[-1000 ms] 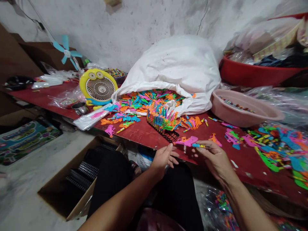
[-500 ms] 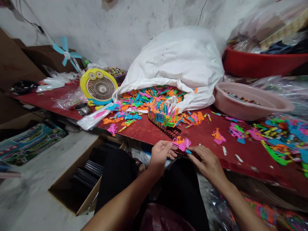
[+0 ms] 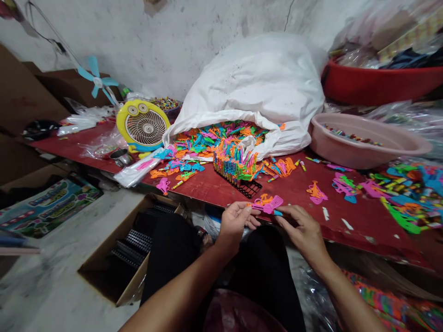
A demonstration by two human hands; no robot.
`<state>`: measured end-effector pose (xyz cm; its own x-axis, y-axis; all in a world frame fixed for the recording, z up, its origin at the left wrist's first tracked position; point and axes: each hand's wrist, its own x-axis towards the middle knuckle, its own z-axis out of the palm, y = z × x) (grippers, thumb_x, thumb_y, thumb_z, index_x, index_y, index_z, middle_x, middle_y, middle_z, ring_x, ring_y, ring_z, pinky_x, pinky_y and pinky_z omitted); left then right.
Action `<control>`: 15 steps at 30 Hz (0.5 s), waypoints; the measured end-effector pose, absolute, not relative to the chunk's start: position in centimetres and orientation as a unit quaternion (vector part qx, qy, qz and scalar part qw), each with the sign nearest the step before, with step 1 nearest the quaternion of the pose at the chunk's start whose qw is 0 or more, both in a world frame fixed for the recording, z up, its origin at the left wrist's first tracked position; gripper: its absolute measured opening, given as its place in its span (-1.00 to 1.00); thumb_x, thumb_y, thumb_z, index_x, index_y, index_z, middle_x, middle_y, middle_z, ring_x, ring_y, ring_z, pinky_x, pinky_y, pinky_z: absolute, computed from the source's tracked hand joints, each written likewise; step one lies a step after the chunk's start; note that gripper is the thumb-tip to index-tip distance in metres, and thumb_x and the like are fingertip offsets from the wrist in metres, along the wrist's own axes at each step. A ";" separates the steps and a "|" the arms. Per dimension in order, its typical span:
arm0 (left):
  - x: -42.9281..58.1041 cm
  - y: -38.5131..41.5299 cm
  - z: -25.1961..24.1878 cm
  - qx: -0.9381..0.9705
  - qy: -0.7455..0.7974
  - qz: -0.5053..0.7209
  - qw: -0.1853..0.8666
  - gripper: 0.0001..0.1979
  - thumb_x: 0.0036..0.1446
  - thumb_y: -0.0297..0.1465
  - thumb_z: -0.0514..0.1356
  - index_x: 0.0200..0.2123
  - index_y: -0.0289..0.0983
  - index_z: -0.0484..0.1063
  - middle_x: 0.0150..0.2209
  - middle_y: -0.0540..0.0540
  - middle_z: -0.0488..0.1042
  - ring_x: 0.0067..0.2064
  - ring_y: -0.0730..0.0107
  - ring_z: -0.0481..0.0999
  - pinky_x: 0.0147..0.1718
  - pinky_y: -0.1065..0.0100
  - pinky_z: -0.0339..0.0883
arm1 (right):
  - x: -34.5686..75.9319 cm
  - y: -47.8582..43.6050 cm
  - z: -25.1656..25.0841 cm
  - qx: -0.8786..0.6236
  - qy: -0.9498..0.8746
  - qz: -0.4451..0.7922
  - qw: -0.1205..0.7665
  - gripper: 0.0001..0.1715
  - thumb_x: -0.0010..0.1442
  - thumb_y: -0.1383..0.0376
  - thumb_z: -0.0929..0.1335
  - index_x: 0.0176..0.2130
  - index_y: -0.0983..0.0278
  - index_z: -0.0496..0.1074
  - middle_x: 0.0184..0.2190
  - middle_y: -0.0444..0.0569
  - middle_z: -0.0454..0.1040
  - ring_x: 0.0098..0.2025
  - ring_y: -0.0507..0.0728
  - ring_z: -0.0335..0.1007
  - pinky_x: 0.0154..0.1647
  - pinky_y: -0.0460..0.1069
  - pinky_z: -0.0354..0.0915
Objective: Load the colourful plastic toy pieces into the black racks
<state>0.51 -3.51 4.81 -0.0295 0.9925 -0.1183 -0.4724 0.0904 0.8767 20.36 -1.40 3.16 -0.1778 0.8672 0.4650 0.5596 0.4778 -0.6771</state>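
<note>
We work at the front edge of the red table (image 3: 360, 216), directly above our lap. The pink-and-orange moulded plastic piece (image 3: 267, 204) is held in the air between our hands, just short of the table edge. The left hand (image 3: 237, 222) has its fingers (image 3: 244, 208) closed on the left end of the piece. The right hand (image 3: 304, 233) has its fingers (image 3: 285, 211) pinched on a small blue-tipped stick (image 3: 277, 212), which meets the underside of the piece.

The step in hand appears to be fitting the stick to the piece. The fingers partly hide the joint, so we cannot confirm that it is seated. On that reading, the next move calls for a straight, steady push, with both pinches kept firm.

Beyond the hands, a black comb rack (image 3: 248, 188) carries a dense row of coloured parts (image 3: 235, 161) on the table. Loose plastic pieces (image 3: 218, 136) spill from the mouth of a white sack (image 3: 252, 78). A pink plastic basin (image 3: 408, 143) sits to the right, and a cardboard box (image 3: 133, 281) holding black racks (image 3: 134, 244) is on the floor to the left.
</note>
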 end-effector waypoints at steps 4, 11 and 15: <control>0.3 -3.3 4.6 0.309 0.412 0.592 0.620 -0.56 0.01 -0.13 0.34 -0.23 -0.37 0.39 -0.34 -0.21 0.58 -0.49 0.44 0.51 -0.52 0.44 0.34 | 20.7 -1.5 2.7 -0.491 -0.713 0.267 0.424 -0.74 0.21 0.14 0.38 -0.11 0.18 0.51 -0.24 -0.03 0.53 -0.23 0.14 0.46 -0.20 0.04 0.35; 0.5 -3.0 4.2 0.315 0.435 0.597 0.596 -0.57 -0.01 -0.11 0.35 -0.29 -0.36 0.39 -0.38 -0.17 0.57 -0.52 0.47 0.49 -0.55 0.45 0.31 | 20.0 -2.5 4.4 -0.478 -0.813 0.048 0.328 -0.76 0.28 0.17 0.32 -0.15 0.19 0.53 -0.34 0.01 0.43 -0.24 0.18 0.33 -0.22 0.06 0.23; 1.3 -3.4 4.7 0.359 0.442 0.582 0.581 -0.58 0.01 -0.10 0.33 -0.30 -0.35 0.40 -0.38 -0.16 0.56 -0.52 0.47 0.46 -0.54 0.44 0.29 | 19.3 -2.8 4.2 -0.507 -0.811 -0.001 0.291 -0.77 0.31 0.19 0.28 -0.21 0.22 0.50 -0.37 -0.02 0.36 -0.33 0.12 0.30 -0.30 0.00 0.19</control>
